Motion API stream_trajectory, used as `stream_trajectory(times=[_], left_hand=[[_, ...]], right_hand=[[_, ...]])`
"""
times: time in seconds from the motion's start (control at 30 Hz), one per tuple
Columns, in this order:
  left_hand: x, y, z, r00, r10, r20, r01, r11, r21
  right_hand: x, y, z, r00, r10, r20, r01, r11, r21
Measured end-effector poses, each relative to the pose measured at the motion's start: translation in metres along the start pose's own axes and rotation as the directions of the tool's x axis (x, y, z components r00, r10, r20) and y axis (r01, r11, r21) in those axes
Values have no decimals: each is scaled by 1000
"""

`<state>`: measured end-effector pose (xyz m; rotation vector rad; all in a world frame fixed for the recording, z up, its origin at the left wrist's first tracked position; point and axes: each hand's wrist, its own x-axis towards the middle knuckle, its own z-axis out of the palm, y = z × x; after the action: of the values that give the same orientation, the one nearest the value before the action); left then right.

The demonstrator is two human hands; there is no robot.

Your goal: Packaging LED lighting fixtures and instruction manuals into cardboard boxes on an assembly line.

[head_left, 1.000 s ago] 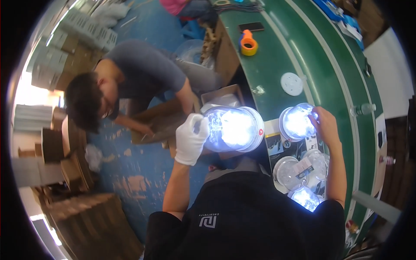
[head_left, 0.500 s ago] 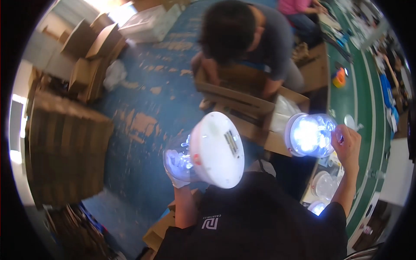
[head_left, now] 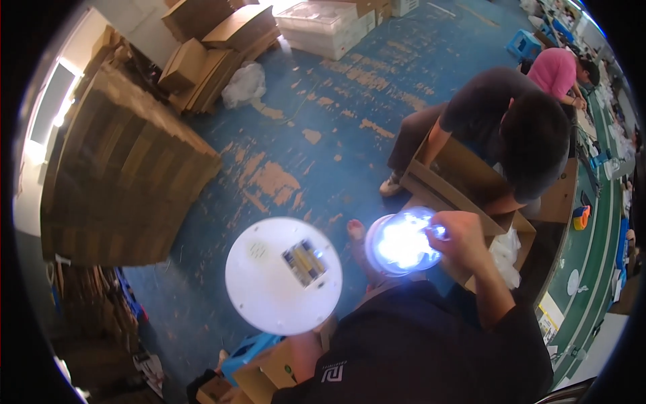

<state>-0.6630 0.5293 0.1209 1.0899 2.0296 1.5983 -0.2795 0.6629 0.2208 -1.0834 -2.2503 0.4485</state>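
Brightly lit lamp (head_left: 397, 244), right hand (head_left: 461, 242) pinching its end, left hand perhaps behind white base (head_left: 266, 289), grip unseen

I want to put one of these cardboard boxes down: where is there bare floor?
Blue floor lies bare between the cardboard stack on the left and the open box on the right, beyond the white lamp base. Crowded around that box: co-worker, right hand, lit lamp.

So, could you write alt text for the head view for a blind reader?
A right hand grips a lit lamp beside a round white base with a battery slot; the left hand is hidden. A co-worker bends over a cardboard box.
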Motion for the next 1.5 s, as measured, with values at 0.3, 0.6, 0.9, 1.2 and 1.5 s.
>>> stream_trajectory(times=[0.3,0.6,0.9,1.2,1.5], left_hand=[[223,19,111,992,84,95,-101,977,189],[436,21,246,947,179,267,-242,943,229],[670,29,457,851,309,425,-448,850,277],[798,53,745,190,531,826,-756,616,-222],[742,196,976,-103,488,867,-751,534,-389]], right_hand=[[191,99,97,1000,-16,-22,17,996,84],[350,195,78,973,158,-165,-189,963,-190],[458,318,77,842,421,-337,-517,809,-279],[541,387,27,453,606,-654,-858,496,-135],[541,554,-21,290,578,-763,-897,443,-5]])
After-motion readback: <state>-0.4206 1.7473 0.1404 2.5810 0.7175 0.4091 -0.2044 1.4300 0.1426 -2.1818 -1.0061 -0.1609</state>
